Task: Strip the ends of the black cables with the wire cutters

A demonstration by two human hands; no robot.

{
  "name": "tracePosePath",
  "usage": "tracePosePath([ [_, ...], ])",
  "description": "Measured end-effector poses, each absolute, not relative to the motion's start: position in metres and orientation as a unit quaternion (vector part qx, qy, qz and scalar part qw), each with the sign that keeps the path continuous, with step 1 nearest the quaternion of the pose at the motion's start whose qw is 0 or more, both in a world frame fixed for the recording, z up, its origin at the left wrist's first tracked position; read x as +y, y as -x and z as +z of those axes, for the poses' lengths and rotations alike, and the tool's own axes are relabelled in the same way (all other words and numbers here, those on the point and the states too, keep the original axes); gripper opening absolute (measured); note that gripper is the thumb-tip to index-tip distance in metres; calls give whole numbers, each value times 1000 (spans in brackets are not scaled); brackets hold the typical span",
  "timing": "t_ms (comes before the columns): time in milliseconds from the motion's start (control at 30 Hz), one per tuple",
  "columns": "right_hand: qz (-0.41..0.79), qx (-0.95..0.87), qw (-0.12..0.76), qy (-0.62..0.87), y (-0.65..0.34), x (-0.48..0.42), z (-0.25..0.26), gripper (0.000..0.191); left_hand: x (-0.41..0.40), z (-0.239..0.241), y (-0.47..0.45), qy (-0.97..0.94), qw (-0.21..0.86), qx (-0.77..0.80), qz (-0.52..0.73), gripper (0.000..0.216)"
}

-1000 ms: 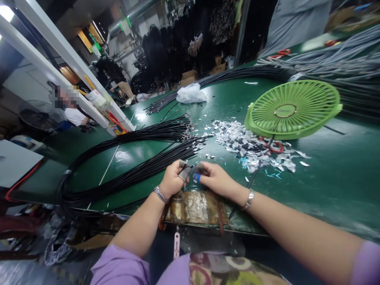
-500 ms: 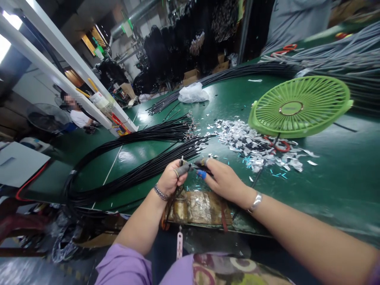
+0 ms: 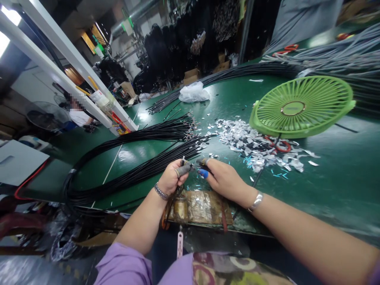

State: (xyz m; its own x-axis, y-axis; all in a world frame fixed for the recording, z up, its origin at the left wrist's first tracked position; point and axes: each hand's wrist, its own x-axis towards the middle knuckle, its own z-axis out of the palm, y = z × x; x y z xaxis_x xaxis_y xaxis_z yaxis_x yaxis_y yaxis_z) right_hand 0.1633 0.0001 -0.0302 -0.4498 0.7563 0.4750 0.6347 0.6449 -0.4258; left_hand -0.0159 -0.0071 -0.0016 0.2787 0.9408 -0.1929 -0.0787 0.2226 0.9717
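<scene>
Above the near edge of the green table (image 3: 335,190), my left hand (image 3: 173,176) is closed around a black cable (image 3: 177,193), which hangs down below the fist. The cable's end points toward my right hand (image 3: 227,182). My right thumb and forefinger are pinched at that end, with a blue wrap on one finger and grey wraps on others. What the right fingertips grip is too small and covered to make out. Beyond my hands lies a bundle of black cables (image 3: 142,170) with stripped, silvery tips. Another looped bundle (image 3: 154,130) shows bare, frayed wire ends.
A green fan (image 3: 305,107) stands right of a pile of foil scraps (image 3: 246,140). A clear plastic bag (image 3: 194,93) sits farther back. Below my hands is a tape-covered block (image 3: 202,208) at the table edge. Grey cables (image 3: 341,55) lie back right; a person sits far left.
My hands stay nearly in place over the table. The right fingertips have shifted very slightly at the cable end. The view has moved a little.
</scene>
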Motion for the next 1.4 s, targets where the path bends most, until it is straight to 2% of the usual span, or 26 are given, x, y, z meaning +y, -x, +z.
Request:
tracePosePath([
  [400,116,-863,252,423,-160,-1,-27,9,-7,-5,19,-511,631,440,384,42],
  [833,157,-849,313,396,-165,3,-25,21,-7,-6,21,-513,628,450,373,43],
  [967,139,-838,329,411,-167,3,-24,20,-7,-5,20,-525,592,466,395,44],
  [1167,45,-853,308,419,-169,-1,-19,28,-9,-3,18,-566,535,494,385,43],
  [1400,-14,-846,275,457,-170,-1,-18,24,-11,-6,16,-677,385,504,374,25],
])
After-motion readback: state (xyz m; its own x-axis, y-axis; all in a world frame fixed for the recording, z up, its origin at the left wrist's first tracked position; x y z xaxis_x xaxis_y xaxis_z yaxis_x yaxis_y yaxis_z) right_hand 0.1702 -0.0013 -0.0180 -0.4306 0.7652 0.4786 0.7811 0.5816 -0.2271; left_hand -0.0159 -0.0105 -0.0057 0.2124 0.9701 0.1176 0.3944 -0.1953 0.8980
